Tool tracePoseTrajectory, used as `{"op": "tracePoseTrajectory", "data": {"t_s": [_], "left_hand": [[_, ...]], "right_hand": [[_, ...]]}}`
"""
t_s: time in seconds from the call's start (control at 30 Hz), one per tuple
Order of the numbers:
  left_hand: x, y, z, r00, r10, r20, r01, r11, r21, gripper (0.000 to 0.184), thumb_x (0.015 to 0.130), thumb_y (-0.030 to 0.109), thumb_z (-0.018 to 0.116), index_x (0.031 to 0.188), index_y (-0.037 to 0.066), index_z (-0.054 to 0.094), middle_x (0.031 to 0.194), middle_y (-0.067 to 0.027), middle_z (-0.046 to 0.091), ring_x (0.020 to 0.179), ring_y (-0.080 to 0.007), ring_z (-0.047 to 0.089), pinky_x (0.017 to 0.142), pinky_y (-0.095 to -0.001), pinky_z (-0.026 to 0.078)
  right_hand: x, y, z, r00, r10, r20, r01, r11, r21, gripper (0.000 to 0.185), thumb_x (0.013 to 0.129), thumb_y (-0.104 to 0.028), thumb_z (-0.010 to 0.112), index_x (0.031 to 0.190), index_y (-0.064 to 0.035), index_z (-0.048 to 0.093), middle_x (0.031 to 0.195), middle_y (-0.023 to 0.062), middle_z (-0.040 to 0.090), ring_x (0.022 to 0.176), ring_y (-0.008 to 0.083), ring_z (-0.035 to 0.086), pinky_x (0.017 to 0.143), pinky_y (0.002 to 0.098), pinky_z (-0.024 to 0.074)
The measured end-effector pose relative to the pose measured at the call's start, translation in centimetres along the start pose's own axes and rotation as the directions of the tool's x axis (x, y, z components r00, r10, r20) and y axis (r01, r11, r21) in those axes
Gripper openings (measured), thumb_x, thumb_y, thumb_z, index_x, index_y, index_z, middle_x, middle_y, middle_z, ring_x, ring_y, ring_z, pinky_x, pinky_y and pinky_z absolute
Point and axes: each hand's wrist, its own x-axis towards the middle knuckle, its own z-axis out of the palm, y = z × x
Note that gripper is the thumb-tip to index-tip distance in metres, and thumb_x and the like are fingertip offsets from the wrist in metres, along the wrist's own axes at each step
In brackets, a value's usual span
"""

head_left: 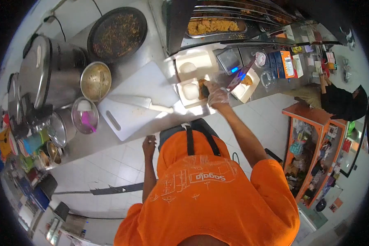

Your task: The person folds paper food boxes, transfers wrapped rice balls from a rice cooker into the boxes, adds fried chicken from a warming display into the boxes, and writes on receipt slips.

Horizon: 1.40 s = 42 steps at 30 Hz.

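My right hand (218, 96), in a clear plastic glove, reaches into an open takeaway box (188, 102). Its fingers close around a dark thing (206, 91) that I cannot make out. Brown food (201, 84) lies by the fingertips, with a white rice mound (191, 91) beside it in the same box. Directly behind, another open box (207, 61) has a similar rice mound (188, 69). To the right, a third box (250, 88) holds a brown piece of food. My left hand (149, 143) hangs bare at the counter's front edge, fingers loosely curled, with nothing visible in it.
A knife (139, 101) lies on the white cutting board (129, 119). Left of it stand a metal bowl (95, 82), a smaller bowl (85, 115) and a large pot (65, 65). A round dark pan (117, 34) sits behind. A scale (228, 61) and display case (217, 37) are ahead.
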Motion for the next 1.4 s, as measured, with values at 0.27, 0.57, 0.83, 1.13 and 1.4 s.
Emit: {"op": "tracePoseTrajectory", "data": {"t_s": [0.27, 0.57, 0.83, 1.13, 1.4], "left_hand": [[-0.5, -1.9, -2.4, 0.994, -0.111, 0.01, 0.111, 0.977, -0.182, 0.027, 0.096, 0.03, 0.06, 0.105, 0.005, 0.067, 0.088, -0.0061, 0.068, 0.067, -0.0122, 0.062, 0.054, -0.0268, 0.049], [0.9, -4.6, -2.3, 0.99, -0.113, 0.083, 0.122, 0.986, -0.11, 0.023, 0.096, 0.024, 0.055, 0.108, 0.007, 0.065, 0.09, -0.0059, 0.068, 0.064, -0.0131, 0.061, 0.05, -0.0267, 0.048], [-0.6, -2.8, -1.1, 0.99, -0.122, 0.076, 0.13, 0.985, -0.114, 0.023, 0.095, 0.022, 0.053, 0.11, 0.007, 0.064, 0.091, -0.0052, 0.067, 0.065, -0.0133, 0.06, 0.05, -0.0261, 0.048], [-6.4, -6.2, 5.0, 0.975, -0.202, -0.089, 0.181, 0.962, -0.205, 0.023, 0.095, 0.027, 0.056, 0.111, 0.013, 0.062, 0.092, -0.0044, 0.066, 0.067, -0.0143, 0.06, 0.054, -0.0286, 0.049], [-10.0, -6.1, 15.4, 0.964, -0.252, -0.085, 0.242, 0.963, -0.118, 0.021, 0.092, 0.02, 0.054, 0.111, 0.012, 0.061, 0.089, -0.0054, 0.067, 0.067, -0.0134, 0.063, 0.05, -0.0287, 0.049]], "right_hand": [[0.4, -6.3, -6.1, 1.0, 0.002, 0.018, 0.001, 0.991, -0.134, 0.063, 0.08, -0.011, 0.062, 0.14, -0.0087, 0.045, 0.107, 0.024, 0.063, 0.103, 0.0375, 0.065, 0.088, 0.045, 0.0519], [2.6, -7.0, -3.9, 0.976, 0.179, 0.122, -0.156, 0.972, -0.175, 0.063, 0.076, -0.024, 0.074, 0.132, -0.012, 0.049, 0.109, 0.0251, 0.062, 0.1, 0.041, 0.065, 0.082, 0.0506, 0.0533], [1.7, -9.7, -10.1, 0.985, 0.098, 0.14, -0.102, 0.995, 0.019, 0.05, 0.078, -0.011, 0.062, 0.127, -0.0121, 0.053, 0.112, 0.0237, 0.064, 0.103, 0.0393, 0.064, 0.087, 0.0481, 0.0513], [-11.7, -2.3, -21.5, 0.871, 0.407, 0.275, -0.485, 0.627, 0.61, 0.061, 0.072, -0.004, 0.072, 0.128, -0.0053, 0.048, 0.1, 0.0125, 0.064, 0.068, 0.0205, 0.063, 0.056, 0.035, 0.0514], [-7.1, 10.8, -25.5, 0.954, 0.29, -0.076, -0.29, 0.957, 0.014, 0.07, 0.075, 0.002, 0.066, 0.14, -0.0089, 0.043, 0.117, 0.0187, 0.065, 0.098, 0.0329, 0.068, 0.081, 0.0421, 0.0537]]}}
